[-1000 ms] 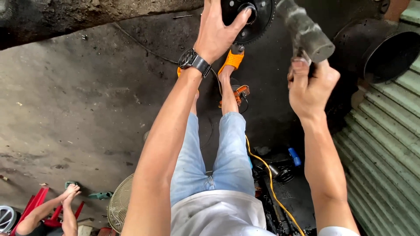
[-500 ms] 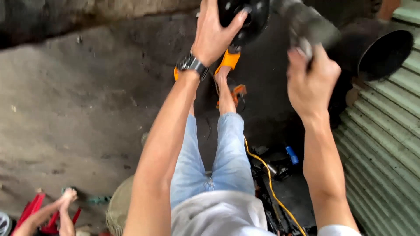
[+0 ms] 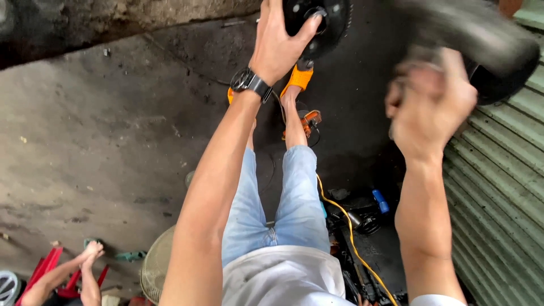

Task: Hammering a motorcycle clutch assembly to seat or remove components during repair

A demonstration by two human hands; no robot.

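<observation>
My left hand (image 3: 279, 42), with a black wristwatch (image 3: 251, 83) on it, grips the rim of a round black metal disc (image 3: 326, 20) at the top of the head view. My right hand (image 3: 429, 105) is blurred with motion and closed around the handle of a heavy grey hammer (image 3: 481, 37), whose head lies up and to the right of the disc. Below my arms are my legs in light blue jeans (image 3: 277, 215) and my feet in orange sandals (image 3: 298, 77).
A dark stained concrete floor (image 3: 102, 141) lies to the left. A green corrugated metal wall (image 3: 498, 215) runs down the right. A yellow cable (image 3: 345, 232) and small tools lie by my right leg. Another person's feet (image 3: 88, 266) and a fan grille (image 3: 154, 272) are at bottom left.
My right hand has swung the hammer down and to the right, and both are now blurred. The left hand has stayed on the disc. The camera has shifted slightly.
</observation>
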